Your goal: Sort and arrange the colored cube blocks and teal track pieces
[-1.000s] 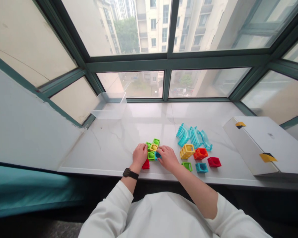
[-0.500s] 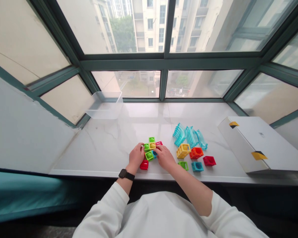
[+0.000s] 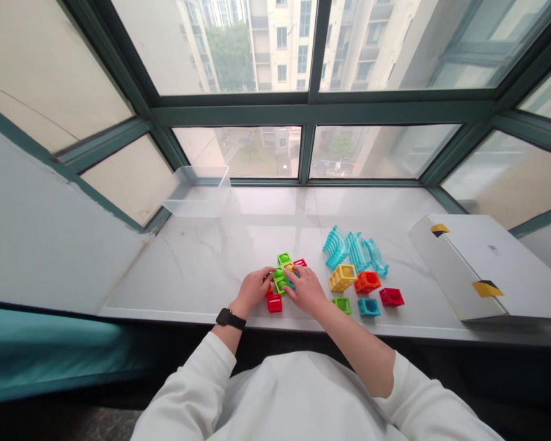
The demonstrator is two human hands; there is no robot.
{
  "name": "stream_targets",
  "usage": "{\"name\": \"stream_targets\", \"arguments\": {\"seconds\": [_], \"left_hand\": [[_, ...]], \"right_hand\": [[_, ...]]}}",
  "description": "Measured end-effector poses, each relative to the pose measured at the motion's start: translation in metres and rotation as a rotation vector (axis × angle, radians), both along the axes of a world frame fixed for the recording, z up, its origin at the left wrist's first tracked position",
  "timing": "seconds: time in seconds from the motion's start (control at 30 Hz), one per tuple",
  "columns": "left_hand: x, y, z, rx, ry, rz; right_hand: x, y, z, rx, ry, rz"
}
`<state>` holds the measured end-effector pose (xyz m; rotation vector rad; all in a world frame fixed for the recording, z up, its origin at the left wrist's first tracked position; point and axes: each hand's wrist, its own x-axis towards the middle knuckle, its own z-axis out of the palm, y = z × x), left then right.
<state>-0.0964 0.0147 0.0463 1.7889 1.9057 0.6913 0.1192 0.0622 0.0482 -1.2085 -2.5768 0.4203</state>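
A cluster of green building blocks (image 3: pixel 281 284) with a yellow block (image 3: pixel 288 267) among them lies on the white sill between my hands. My left hand (image 3: pixel 256 286), with a black watch on its wrist, pinches the cluster's left side. From the right, my right hand (image 3: pixel 307 290) grips the cluster, its fingers over the yellow block and a partly covered blue one. Just in front sits a red block (image 3: pixel 274 302), and an orange piece shows partly by my left fingers. A pinkish-red block (image 3: pixel 300 263) stands behind my right fingers.
Right of my hands are a yellow tower (image 3: pixel 343 278), orange (image 3: pixel 367 282), red (image 3: pixel 392 297), blue (image 3: pixel 368 307) and green (image 3: pixel 342 305) blocks, and clear blue track pieces (image 3: pixel 354 250). A clear bin (image 3: pixel 197 199) stands back left, a white box (image 3: pixel 482 263) at right.
The cluster has turned a little between my hands. My right fingers have spread further over its top, and my left hand has shifted slightly. The view has moved slightly.
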Motion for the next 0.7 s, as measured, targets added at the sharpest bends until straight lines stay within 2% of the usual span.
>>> {"name": "stream_targets", "arguments": {"seconds": [0.1,0.2,0.47,0.6,0.7], "left_hand": [[-0.007,-0.001,-0.002,0.04,-0.038,0.008],[-0.013,0.007,-0.005,0.087,-0.065,0.141],[-0.014,0.059,-0.018,0.001,-0.095,0.418],[-0.008,0.075,-0.027,-0.033,-0.191,0.423],[-0.008,0.071,-0.028,-0.039,-0.247,0.397]], "right_hand": [[-0.003,-0.002,0.001,0.011,-0.01,-0.004],[-0.003,-0.001,-0.002,0.002,0.008,0.003],[0.008,0.008,-0.015,-0.004,0.096,0.084],[0.012,0.012,-0.019,-0.001,0.137,0.126],[0.013,0.015,-0.019,0.0,0.152,0.141]]}}
